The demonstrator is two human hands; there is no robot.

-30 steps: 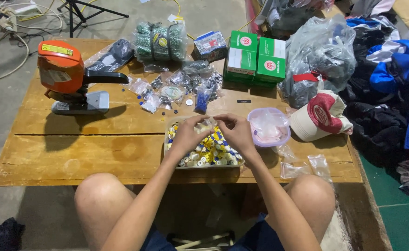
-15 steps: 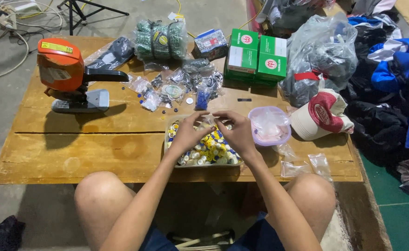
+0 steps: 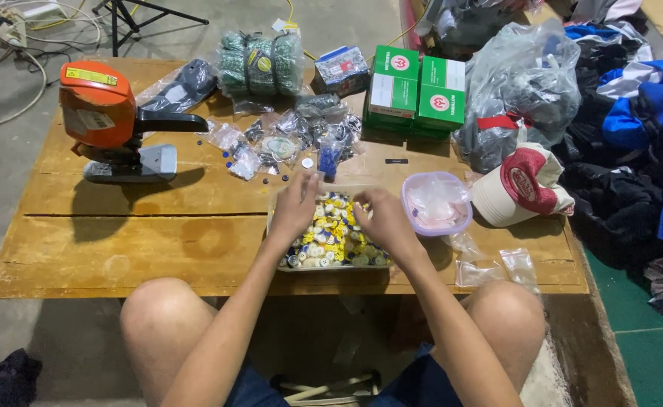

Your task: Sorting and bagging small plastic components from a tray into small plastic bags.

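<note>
Head view, looking down on a low wooden table (image 3: 120,226). A shallow clear tray (image 3: 330,264) of small yellow, white and blue buttons (image 3: 330,237) sits at the table's near edge, in front of the seated person's knees; all places below are given relative to this tray.

The left hand (image 3: 295,207) lies over the tray's left half, fingers bent down into the buttons; whether it pinches one cannot be told. The right hand (image 3: 383,222) lies over the tray's right half, fingers curled together toward the left hand; what they grip, if anything, is hidden.

Just right of the tray stands a round pink-rimmed bowl (image 3: 435,203) with clear plastic inside, and beyond it a red and white cap (image 3: 524,187). Near the tray's right corner lie small empty clear bags (image 3: 497,265). Behind the tray is a scatter of small filled bags (image 3: 286,139), and further back two green boxes (image 3: 416,90). Well to the left stands an orange press machine (image 3: 113,120) with a black handle.
</note>
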